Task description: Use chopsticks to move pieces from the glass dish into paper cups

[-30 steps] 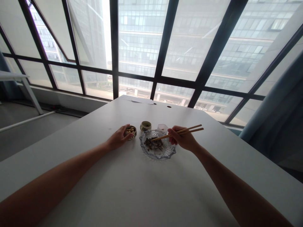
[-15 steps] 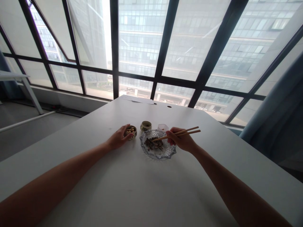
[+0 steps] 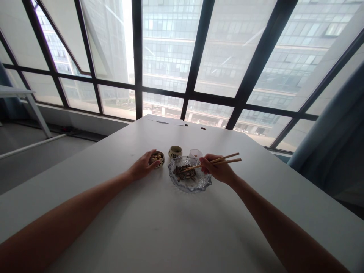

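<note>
My left hand (image 3: 143, 165) is wrapped round the left side of a small patterned cup (image 3: 159, 160) filled with light brown nuts. In my right hand (image 3: 216, 167) is a pair of wooden chopsticks (image 3: 226, 160). Their tips reach into the dark, seed-like pieces (image 3: 182, 173) heaped in a clear scalloped glass bowl (image 3: 190, 187). Behind the bowl stands a second patterned cup (image 3: 175, 151); its contents cannot be made out. A small translucent white container (image 3: 195, 153) sits just behind the bowl's right part, partly hidden.
All of this stands on a long white table (image 3: 159, 227). Papers (image 3: 166, 121) lie at its far end, near two dark round spots. Large windows rise behind, a blue curtain (image 3: 327, 136) hangs at the right, and another white table (image 3: 14, 91) stands at the far left.
The chopsticks and my right hand have shifted very slightly, with the tips still among the dark pieces. My left hand has stayed in place on the cup.
</note>
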`<state>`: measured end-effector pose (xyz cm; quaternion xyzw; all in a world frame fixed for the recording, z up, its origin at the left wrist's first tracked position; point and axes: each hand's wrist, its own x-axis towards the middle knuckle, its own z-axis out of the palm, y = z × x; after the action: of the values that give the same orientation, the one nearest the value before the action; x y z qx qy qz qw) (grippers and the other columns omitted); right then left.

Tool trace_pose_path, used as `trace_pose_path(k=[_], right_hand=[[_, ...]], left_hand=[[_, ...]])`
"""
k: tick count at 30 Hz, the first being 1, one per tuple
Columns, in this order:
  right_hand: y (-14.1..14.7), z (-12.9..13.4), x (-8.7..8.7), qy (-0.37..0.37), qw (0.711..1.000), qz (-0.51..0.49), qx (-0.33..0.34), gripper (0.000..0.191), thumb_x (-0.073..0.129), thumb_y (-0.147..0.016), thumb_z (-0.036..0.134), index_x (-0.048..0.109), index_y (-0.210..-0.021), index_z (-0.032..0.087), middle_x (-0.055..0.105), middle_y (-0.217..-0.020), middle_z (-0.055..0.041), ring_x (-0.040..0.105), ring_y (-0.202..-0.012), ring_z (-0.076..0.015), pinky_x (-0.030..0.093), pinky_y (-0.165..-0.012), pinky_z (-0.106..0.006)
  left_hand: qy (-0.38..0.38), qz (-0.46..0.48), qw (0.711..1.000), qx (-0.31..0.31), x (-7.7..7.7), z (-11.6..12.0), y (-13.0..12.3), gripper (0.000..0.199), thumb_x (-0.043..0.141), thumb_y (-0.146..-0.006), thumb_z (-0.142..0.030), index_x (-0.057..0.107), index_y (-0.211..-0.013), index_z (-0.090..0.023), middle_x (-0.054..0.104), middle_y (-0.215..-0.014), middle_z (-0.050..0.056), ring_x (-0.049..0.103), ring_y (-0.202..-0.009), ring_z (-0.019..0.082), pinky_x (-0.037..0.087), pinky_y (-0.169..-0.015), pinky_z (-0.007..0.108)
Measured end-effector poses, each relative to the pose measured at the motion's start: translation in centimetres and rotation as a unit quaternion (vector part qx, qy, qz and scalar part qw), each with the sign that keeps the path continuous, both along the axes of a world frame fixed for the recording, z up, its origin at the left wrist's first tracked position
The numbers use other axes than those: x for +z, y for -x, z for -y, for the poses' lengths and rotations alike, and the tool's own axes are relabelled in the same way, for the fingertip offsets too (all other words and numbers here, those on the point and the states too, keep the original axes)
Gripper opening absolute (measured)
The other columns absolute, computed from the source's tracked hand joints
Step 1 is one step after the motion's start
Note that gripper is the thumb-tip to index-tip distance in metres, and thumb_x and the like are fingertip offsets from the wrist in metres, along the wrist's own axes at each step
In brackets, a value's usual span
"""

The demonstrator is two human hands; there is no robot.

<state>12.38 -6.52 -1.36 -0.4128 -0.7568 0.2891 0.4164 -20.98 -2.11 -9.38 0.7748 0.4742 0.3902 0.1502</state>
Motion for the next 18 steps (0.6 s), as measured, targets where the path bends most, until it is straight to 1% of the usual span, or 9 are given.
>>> trace_pose_path(k=[4,6,10,13,18], right_hand=[[-0.01,0.05,-0.10,-0.004,1.000,0.017,0.023,0.048,0.062,-0.086,0.064,0.059,-0.067,0.020,0.066,-0.056,-0.0029,0.061,-0.047,-0.0136,0.050,-0.044,-0.023],[-0.08,-0.03,-0.26,-0.006,0.999,0.018,0.028,0.047,0.062,-0.087,0.062,0.059,-0.067,0.020,0.066,-0.056,-0.0028,0.061,-0.047,-0.0136,0.050,-0.044,-0.023],[-0.24,-0.15,-0.38,-0.016,1.000,0.012,0.018,0.045,0.061,-0.088,0.060,0.060,-0.068,0.020,0.066,-0.055,-0.0027,0.060,-0.046,-0.0135,0.049,-0.044,-0.023],[-0.28,-0.12,-0.24,-0.015,1.000,0.012,0.011,0.048,0.059,-0.089,0.062,0.060,-0.067,0.019,0.065,-0.054,-0.0029,0.059,-0.045,-0.0133,0.048,-0.043,-0.023],[-0.35,-0.28,-0.34,-0.011,0.999,0.023,0.022,0.048,0.058,-0.090,0.062,0.059,-0.067,0.020,0.065,-0.056,-0.0029,0.060,-0.047,-0.0135,0.049,-0.045,-0.023]], left_hand=[[0.010,0.001,1.000,0.000,0.10,0.07,-0.06,0.091,0.043,-0.085,-0.080,0.045,-0.143,-0.010,0.055,-0.141,0.024,0.056,-0.128,0.036,0.043,-0.110,0.052],[0.008,0.002,1.000,0.001,0.09,0.04,-0.07,0.090,0.043,-0.085,-0.079,0.045,-0.142,-0.010,0.056,-0.141,0.023,0.056,-0.128,0.036,0.043,-0.110,0.052],[0.003,0.003,1.000,-0.001,0.01,-0.06,-0.07,0.089,0.043,-0.085,-0.079,0.045,-0.142,-0.011,0.056,-0.140,0.023,0.056,-0.129,0.036,0.043,-0.110,0.052],[0.002,0.008,1.000,-0.001,-0.09,-0.12,-0.06,0.088,0.044,-0.085,-0.078,0.046,-0.141,-0.010,0.057,-0.139,0.023,0.057,-0.127,0.036,0.044,-0.109,0.052],[0.001,0.011,1.000,0.002,-0.22,-0.20,-0.03,0.085,0.047,-0.085,-0.076,0.047,-0.141,-0.013,0.058,-0.139,0.022,0.058,-0.126,0.035,0.043,-0.110,0.052]])
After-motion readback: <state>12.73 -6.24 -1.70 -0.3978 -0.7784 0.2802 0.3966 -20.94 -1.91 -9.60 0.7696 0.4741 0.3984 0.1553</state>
